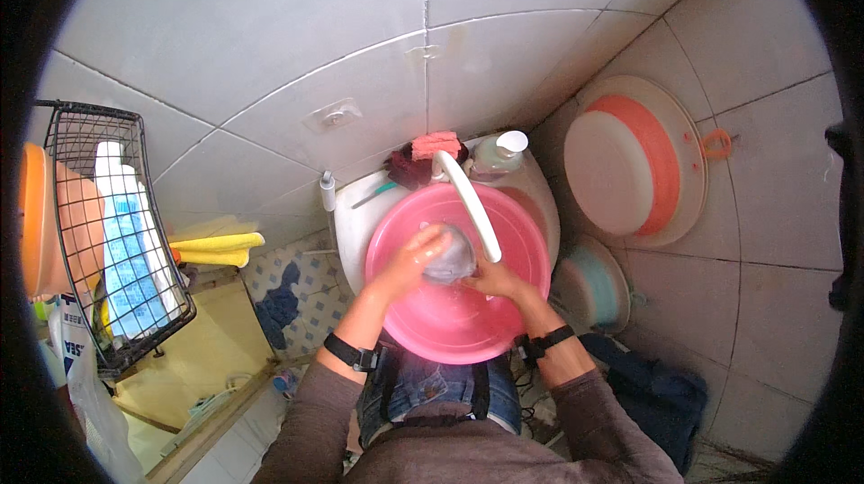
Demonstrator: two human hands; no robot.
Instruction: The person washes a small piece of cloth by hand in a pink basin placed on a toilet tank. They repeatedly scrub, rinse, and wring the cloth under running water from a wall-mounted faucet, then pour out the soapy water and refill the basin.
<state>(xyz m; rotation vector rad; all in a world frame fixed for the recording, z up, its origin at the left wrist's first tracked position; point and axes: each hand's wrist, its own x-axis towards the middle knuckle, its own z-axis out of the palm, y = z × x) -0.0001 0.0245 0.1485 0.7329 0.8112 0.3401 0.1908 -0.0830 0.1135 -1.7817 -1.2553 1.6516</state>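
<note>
A pink plastic basin (432, 329) rests on a white sink (351, 234), under a curved white faucet spout (472, 204). Over the basin, a blurred grey item, perhaps cloth (451, 258), lies between my two hands. My left hand (417, 254) is on its left side, with the fingers across its upper part. At its lower right edge is my right hand (494, 278), close below the spout's end; its fingertips are partly hidden. Whether the right fingers grip the grey item cannot be told.
Behind the basin are a pump bottle (498, 156), a pink cloth (435, 145) and a dark red cloth (408, 170). Collapsible basins (611, 173) hang on the right wall. A black wire basket (121, 234) with bottles is at left, beside yellow cloths (216, 249).
</note>
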